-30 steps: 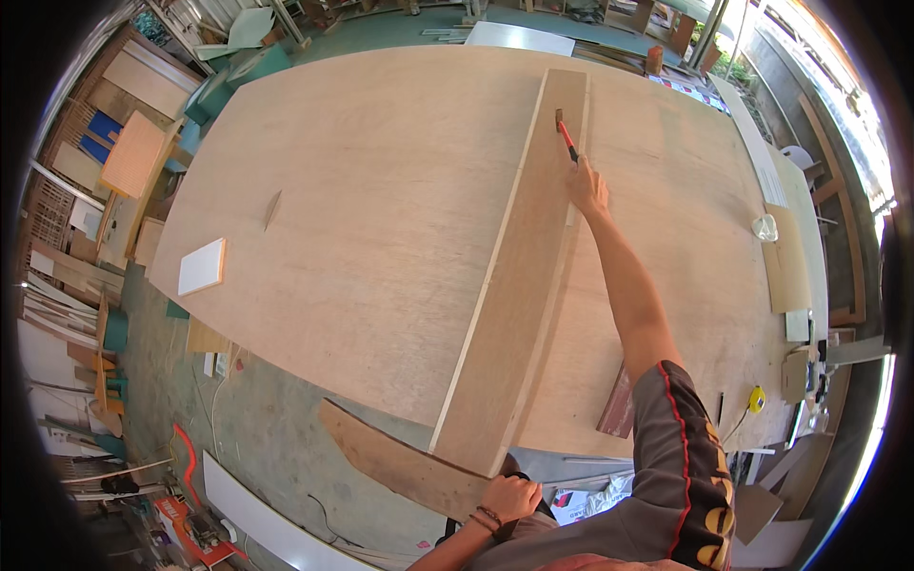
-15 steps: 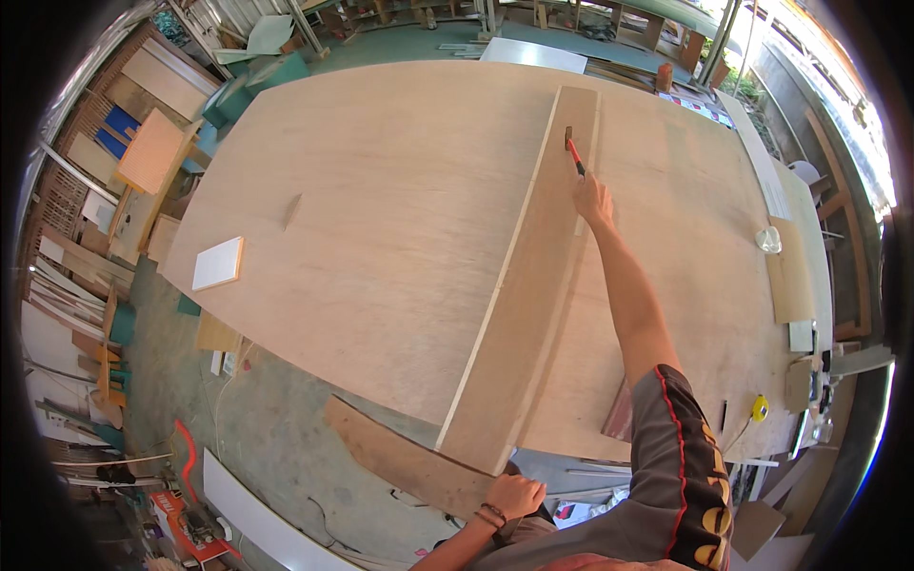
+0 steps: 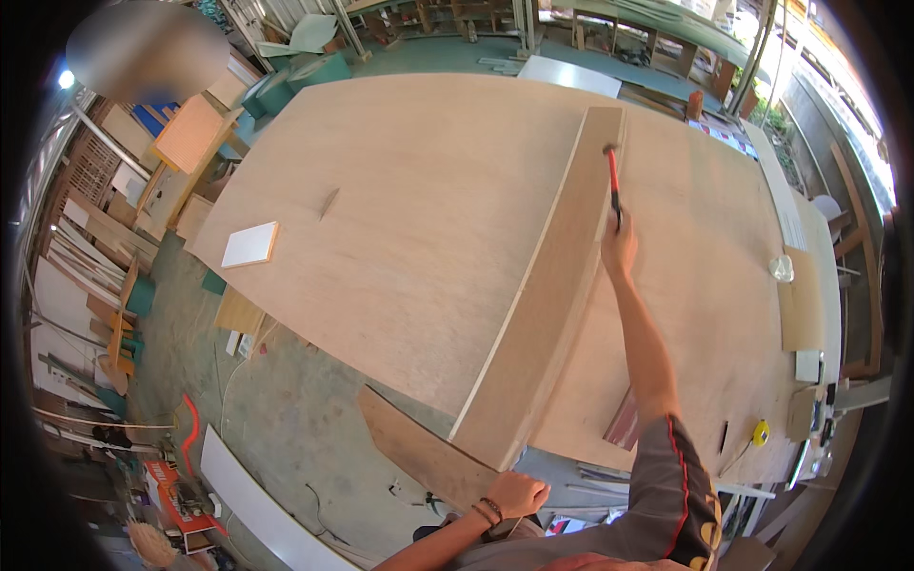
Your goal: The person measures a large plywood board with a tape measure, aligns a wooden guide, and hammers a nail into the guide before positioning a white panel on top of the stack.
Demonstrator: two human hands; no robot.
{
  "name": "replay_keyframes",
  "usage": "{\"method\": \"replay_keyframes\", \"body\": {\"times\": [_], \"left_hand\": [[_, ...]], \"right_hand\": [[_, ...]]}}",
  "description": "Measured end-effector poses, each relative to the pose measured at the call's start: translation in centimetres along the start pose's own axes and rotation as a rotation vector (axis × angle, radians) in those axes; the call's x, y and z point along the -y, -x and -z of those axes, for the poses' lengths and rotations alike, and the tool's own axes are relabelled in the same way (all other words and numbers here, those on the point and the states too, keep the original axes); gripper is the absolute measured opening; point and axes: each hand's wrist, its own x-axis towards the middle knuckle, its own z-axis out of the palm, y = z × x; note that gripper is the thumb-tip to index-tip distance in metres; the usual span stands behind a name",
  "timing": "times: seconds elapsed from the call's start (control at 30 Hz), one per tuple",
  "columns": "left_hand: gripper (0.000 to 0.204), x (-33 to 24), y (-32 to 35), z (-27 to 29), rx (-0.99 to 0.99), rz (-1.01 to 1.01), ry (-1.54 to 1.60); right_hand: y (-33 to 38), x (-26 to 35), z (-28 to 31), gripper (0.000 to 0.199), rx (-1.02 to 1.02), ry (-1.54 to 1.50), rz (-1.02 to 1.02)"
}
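A hammer [image 3: 613, 181] with a red and black handle is gripped in my right hand [image 3: 620, 249]. Its head is over the far part of a long, narrow wooden panel [image 3: 538, 305], close to that panel's right edge. The panel lies lengthwise across a big plywood sheet [image 3: 400, 209] and has a pale strip along its left edge. At the panel's near end, my left hand [image 3: 520, 494] is closed, with a dark band on the wrist. Whatever its fingers hold, if anything, is hidden. A brown curved board [image 3: 414, 441] extends leftward from that near end.
A small white board [image 3: 250, 245] lies on the sheet's left side. At the right are a yellow tape measure [image 3: 761, 433], a clear plastic item [image 3: 781, 268] and a reddish-brown block [image 3: 622, 421]. An orange machine [image 3: 178, 497] with a red hose [image 3: 191, 435] stands on the floor.
My right hand has drawn slightly nearer, and the hammer head has shifted toward the panel's right edge. The whole view has moved, so things appear farther right. My left hand stays closed by the panel's end.
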Motion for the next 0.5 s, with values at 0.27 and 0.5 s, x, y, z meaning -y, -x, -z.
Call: {"method": "replay_keyframes", "body": {"times": [0.27,0.5], "left_hand": [[0.042,-2.6,0.7,7.5,0.052,-0.079,0.24],[0.019,4.6,6.1,13.9,-0.282,0.054,0.605]], "right_hand": [[17.3,-1.7,13.8,0.031,-0.022,-0.01,-0.192],[24.5,-8.4,25.4,0.031,-0.186,0.363,-0.532]]}}
